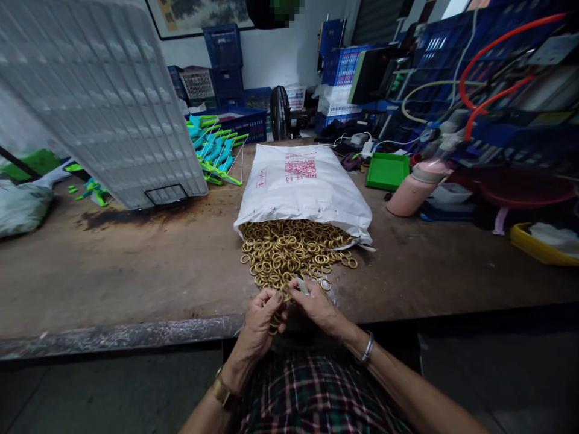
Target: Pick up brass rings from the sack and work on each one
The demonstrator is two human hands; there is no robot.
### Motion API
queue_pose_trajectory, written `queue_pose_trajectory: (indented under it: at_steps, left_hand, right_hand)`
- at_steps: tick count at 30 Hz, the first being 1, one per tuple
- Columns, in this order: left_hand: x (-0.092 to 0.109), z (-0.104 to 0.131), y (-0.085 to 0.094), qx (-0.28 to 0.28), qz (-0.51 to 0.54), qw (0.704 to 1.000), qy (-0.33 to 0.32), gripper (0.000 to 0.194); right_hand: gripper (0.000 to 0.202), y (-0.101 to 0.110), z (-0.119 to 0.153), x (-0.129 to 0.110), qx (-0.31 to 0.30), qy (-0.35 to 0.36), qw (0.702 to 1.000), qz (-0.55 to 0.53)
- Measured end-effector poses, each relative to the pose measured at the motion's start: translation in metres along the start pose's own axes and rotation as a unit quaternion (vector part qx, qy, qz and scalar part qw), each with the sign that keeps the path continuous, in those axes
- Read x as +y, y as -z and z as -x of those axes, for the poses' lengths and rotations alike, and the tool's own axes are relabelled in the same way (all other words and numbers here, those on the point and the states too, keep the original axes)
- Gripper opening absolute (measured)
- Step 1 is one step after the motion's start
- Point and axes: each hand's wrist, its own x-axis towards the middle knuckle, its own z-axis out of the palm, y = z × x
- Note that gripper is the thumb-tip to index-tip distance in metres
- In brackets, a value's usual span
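Observation:
My left hand (266,313) is closed around several gold-coloured rings (274,325) at the table's front edge. Close against it, my right hand (316,304) pinches at a ring between the two hands. A small tool with a pale, flat body (302,286) sticks up from the right fingers; its kind and working end are hidden. Just beyond the hands lies a heap of gold-coloured rings (289,256), spilling from the open mouth of a white sack (307,193). Red print and a square code mark the sack, which lies flat on the wooden table (181,265).
A tall translucent ribbed plastic panel (117,102) stands on the left, with green and blue hangers (217,150) behind it. On the right are a green tray (388,171), a pink bottle (414,193) and a yellow tray (538,244). A black fan (280,111) stands behind the table.

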Motion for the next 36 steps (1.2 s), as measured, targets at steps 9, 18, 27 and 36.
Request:
queue_pose_trajectory:
  at_steps: [9,18,27,36]
  left_hand:
    - [-0.002,-0.006,-0.001,0.042,0.048,0.998,0.030,0.034]
    - [-0.007,-0.010,0.001,0.045,0.044,0.996,0.060,0.036]
    - [-0.007,-0.014,-0.002,0.028,0.080,0.994,0.074,0.033]
    - [-0.002,-0.018,0.003,0.006,0.159,0.977,0.142,0.027]
  right_hand:
    - [0.016,-0.002,0.004,0.005,0.050,0.115,0.983,0.137]
    - [0.011,0.006,-0.005,0.006,-0.022,0.184,0.946,0.268]
    - [0.022,-0.006,-0.004,0.011,-0.002,0.061,0.994,0.094]
    - [0.013,0.005,-0.008,0.025,-0.017,0.150,0.942,0.300]
